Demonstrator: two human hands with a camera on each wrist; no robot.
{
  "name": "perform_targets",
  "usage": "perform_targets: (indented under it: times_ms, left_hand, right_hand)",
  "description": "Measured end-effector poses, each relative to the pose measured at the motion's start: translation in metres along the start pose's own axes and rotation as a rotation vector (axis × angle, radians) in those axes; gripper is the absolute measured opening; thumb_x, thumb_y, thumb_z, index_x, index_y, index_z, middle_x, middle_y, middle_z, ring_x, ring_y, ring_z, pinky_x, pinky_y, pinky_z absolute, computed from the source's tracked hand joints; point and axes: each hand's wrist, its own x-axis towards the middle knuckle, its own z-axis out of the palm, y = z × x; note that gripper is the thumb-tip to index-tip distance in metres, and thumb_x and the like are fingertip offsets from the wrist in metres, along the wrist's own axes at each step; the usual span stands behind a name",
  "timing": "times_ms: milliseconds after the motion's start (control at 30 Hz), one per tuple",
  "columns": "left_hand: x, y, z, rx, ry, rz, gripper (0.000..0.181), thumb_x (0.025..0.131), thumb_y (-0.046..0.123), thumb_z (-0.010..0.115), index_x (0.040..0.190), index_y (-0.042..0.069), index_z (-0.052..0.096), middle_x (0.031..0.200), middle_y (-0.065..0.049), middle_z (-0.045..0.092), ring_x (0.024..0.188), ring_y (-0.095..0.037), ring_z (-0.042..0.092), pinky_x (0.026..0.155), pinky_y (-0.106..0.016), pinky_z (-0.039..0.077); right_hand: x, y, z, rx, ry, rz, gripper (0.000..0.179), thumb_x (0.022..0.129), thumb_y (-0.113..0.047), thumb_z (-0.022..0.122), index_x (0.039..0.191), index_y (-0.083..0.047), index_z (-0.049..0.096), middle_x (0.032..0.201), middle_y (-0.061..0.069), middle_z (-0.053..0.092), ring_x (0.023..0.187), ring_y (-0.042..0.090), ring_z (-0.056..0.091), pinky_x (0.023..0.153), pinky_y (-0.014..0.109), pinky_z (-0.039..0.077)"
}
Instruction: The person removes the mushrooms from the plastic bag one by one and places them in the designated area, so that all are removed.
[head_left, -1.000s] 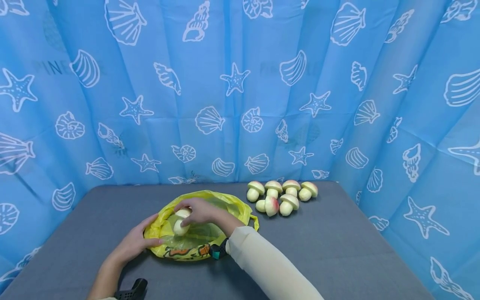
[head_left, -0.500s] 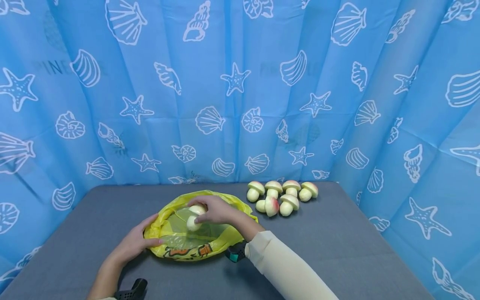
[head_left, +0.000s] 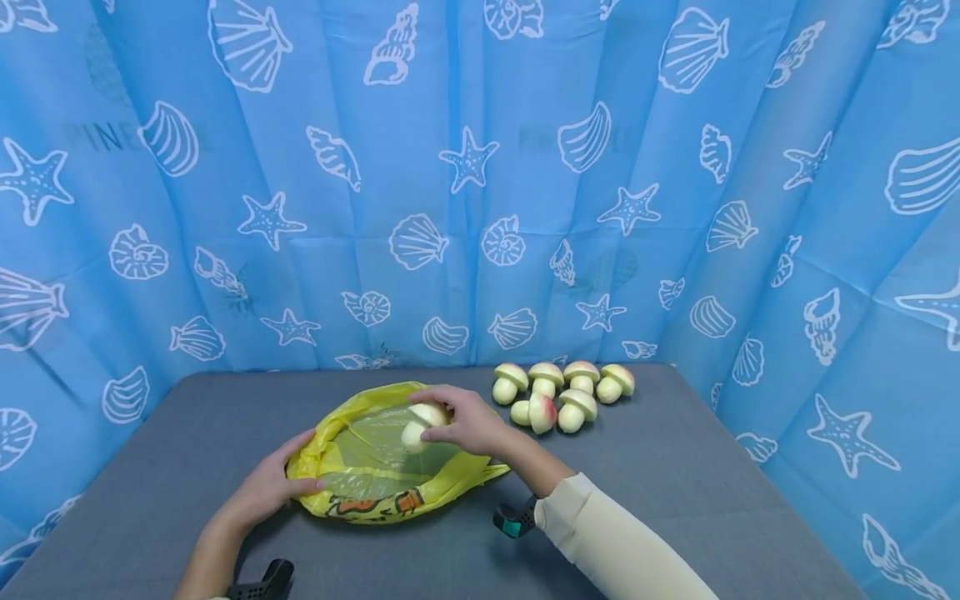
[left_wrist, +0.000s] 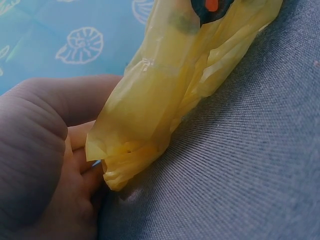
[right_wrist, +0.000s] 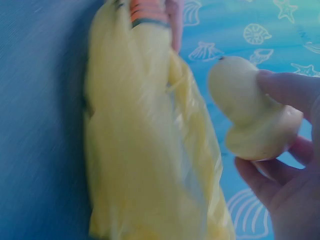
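Observation:
A toy mushroom (head_left: 414, 437) with a pale round stem and cap is pinched between the thumb and fingers of my right hand (head_left: 480, 427). It hangs over the right part of the yellow plastic bag's (head_left: 459, 482) wide opening. In the right wrist view, the mushroom (right_wrist: 239, 92) is held stem up beside the bag's side. My left hand (head_left: 264, 485) grips the bag's left rim, its thumb at the near side and its fingers behind. Within the bag's opening, the see-through lining shows and no other mushroom is visible.
Several more toy mushrooms (head_left: 577, 411) with reddish caps stand or lie in a group at the back right of the grey table (head_left: 675, 492). A blue curtain (head_left: 468, 250) printed with shells hangs right behind the table's back edge.
My right hand has moved rightward with the mushroom, from the bag's left part to its right part. My left hand has stayed at the left rim.

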Motion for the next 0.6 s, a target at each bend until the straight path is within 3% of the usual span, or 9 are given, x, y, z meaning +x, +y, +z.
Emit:
perform_targets:
  times_ms: [167, 400, 600]
  left_hand:
    - [0.0, -0.001, 0.0, -0.012, -0.011, 0.0, 0.095, 0.084, 0.035, 0.074, 0.153, -0.002, 0.02, 0.154, -0.033, 0.017, 0.138, -0.052, 0.016, 0.107, -0.066, 0.02]
    - [0.001, -0.003, -0.001, -0.005, -0.009, 0.014, 0.095, 0.085, 0.034, 0.074, 0.153, -0.002, 0.019, 0.154, -0.033, 0.016, 0.138, -0.053, 0.015, 0.107, -0.066, 0.02]
    - [0.001, -0.002, 0.0, -0.006, -0.016, 0.016, 0.095, 0.085, 0.035, 0.073, 0.153, -0.002, 0.019, 0.154, -0.033, 0.016, 0.138, -0.053, 0.015, 0.106, -0.066, 0.021]
  right_hand:
    - [-0.019, 0.012, -0.009, -0.015, 0.088, -0.038, 0.049, 0.087, -0.017, 0.075, 0.133, -0.013, 0.059, 0.138, 0.003, 0.054, 0.118, 0.018, 0.053, 0.086, 0.032, 0.049]
    - [-0.041, 0.027, -0.022, -0.038, 0.211, -0.072, 0.048, 0.084, -0.014, 0.077, 0.129, -0.009, 0.062, 0.133, 0.003, 0.057, 0.114, 0.018, 0.056, 0.083, 0.033, 0.05]
    - [-0.063, 0.038, -0.034, -0.055, 0.268, -0.076, 0.047, 0.083, -0.015, 0.078, 0.128, -0.011, 0.062, 0.133, 0.005, 0.058, 0.119, 0.021, 0.054, 0.085, 0.035, 0.05]
